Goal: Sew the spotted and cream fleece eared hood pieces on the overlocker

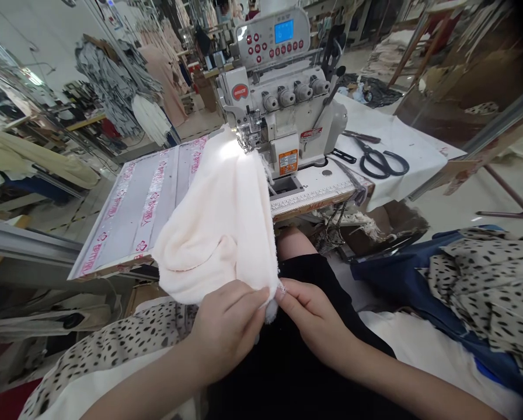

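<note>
A cream, fluffy piece of fabric [213, 216] runs from under the lit needle area of an overlock sewing machine [283, 116] down over the table's front edge to my lap. Its near corner is pinched by my left hand [230, 321], thumb and fingers pressed together on the cloth. Right beside it, my right hand [314, 318] grips the same corner at the raw edge between thumb and forefinger. The two hands nearly touch. A fold lies across the left part of the fabric, and its far end is hidden under the machine head.
Black scissors [382, 163] lie on the table right of the machine. Taped grey board [143, 192] covers the table's left side. Spotted fabric [489, 286] is heaped at my right, with more spotted cloth [125, 338] at my left. Garments [112, 87] hang behind.
</note>
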Motion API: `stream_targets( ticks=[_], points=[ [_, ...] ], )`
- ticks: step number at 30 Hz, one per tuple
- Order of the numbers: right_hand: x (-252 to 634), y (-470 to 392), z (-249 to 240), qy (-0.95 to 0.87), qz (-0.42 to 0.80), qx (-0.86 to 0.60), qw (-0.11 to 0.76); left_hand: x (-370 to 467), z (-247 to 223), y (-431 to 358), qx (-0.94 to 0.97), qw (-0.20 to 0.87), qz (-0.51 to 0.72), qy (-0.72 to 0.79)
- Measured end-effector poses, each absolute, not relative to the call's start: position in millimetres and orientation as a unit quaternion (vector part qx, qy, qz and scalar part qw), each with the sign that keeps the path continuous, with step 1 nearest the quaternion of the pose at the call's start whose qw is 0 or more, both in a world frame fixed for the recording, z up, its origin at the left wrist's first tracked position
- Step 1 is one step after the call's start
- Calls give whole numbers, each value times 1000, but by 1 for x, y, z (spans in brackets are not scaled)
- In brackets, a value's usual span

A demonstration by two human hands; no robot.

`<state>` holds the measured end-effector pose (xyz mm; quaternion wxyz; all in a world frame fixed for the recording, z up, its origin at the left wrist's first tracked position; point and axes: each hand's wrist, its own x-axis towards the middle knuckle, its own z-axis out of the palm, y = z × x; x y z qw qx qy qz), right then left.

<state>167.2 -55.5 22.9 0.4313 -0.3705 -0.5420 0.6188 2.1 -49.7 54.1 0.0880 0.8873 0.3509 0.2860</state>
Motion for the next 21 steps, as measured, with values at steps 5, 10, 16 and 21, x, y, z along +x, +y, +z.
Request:
stream_targets(
  ticks=[5, 10, 16, 21],
  points=[
    [167, -52, 19, -443, 699, -353, 438, 0, 44, -49, 910, 28, 252, 328],
    [170, -53, 17, -356, 794, -271, 411, 4, 41, -49, 905, 18, 237, 353],
    [177, -52, 23, -415, 792, -250, 371, 4, 42, -44, 897, 35, 282, 338],
    [189, -42, 30, -677, 509, -362, 390, 3, 42, -42, 886, 58, 319, 333]
  ],
)
